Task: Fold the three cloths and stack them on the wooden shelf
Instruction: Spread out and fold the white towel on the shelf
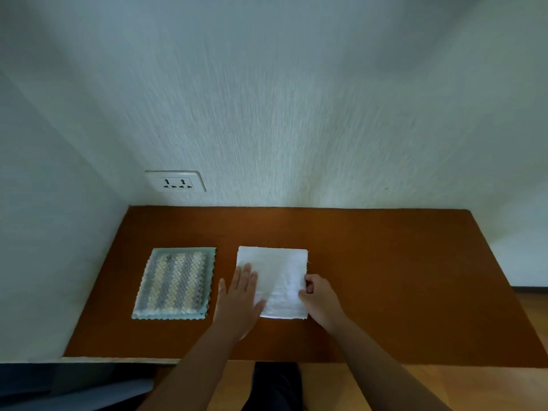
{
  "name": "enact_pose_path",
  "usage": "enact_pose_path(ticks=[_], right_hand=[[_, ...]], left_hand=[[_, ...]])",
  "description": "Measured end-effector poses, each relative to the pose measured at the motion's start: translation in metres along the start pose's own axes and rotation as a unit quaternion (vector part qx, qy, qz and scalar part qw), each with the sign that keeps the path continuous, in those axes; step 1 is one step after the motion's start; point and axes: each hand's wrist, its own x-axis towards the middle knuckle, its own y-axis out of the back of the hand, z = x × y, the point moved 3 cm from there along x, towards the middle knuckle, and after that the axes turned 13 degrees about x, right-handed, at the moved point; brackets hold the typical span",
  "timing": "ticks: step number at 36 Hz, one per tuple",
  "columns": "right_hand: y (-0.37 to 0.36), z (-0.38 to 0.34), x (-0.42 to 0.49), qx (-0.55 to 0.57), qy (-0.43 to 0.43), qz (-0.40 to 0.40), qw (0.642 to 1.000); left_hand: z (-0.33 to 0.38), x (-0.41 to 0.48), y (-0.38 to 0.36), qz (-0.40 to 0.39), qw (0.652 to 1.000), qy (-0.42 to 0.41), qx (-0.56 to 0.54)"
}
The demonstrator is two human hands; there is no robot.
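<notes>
A white cloth (278,272), folded into a rough square, lies near the middle of the brown wooden shelf (385,262). My left hand (240,298) presses flat on its left edge with straight fingers. My right hand (320,295) pinches the cloth's right edge between thumb and curled fingers. To the left lies a folded grey-and-cream striped cloth (175,283) with a pale green border, apart from both hands. No third cloth shows separately.
The shelf meets a white textured wall at the back and left; a double power socket (175,181) sits just above the shelf. The shelf's front edge runs below my forearms. Wooden floor shows at the right and below.
</notes>
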Motion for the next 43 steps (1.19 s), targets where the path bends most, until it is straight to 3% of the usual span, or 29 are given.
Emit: enact_pose_path(ticks=[5, 11, 15, 18, 35, 43], right_hand=[[0.001, -0.002, 0.003, 0.005, -0.001, -0.007, 1.0], [0.009, -0.019, -0.014, -0.056, 0.052, 0.072, 0.994], [0.002, -0.026, -0.022, -0.004, 0.056, 0.041, 0.998], [-0.003, -0.026, -0.029, 0.045, 0.047, 0.011, 0.998], [-0.04, -0.064, -0.057, 0.124, 0.0, -0.049, 0.991], [-0.076, -0.083, -0.061, 0.093, -0.012, -0.091, 0.991]], left_hand=[[0.001, -0.001, 0.007, -0.002, 0.999, 0.037, -0.003], [0.009, -0.019, 0.025, 0.028, 0.982, 0.1, -0.159], [0.007, -0.042, 0.03, 0.078, 0.906, 0.163, -0.384], [0.003, -0.053, 0.028, 0.065, 0.855, 0.197, -0.474], [-0.047, -0.089, 0.019, 0.081, 0.794, 0.298, -0.524], [-0.097, -0.094, 0.006, 0.085, 0.796, 0.322, -0.505]])
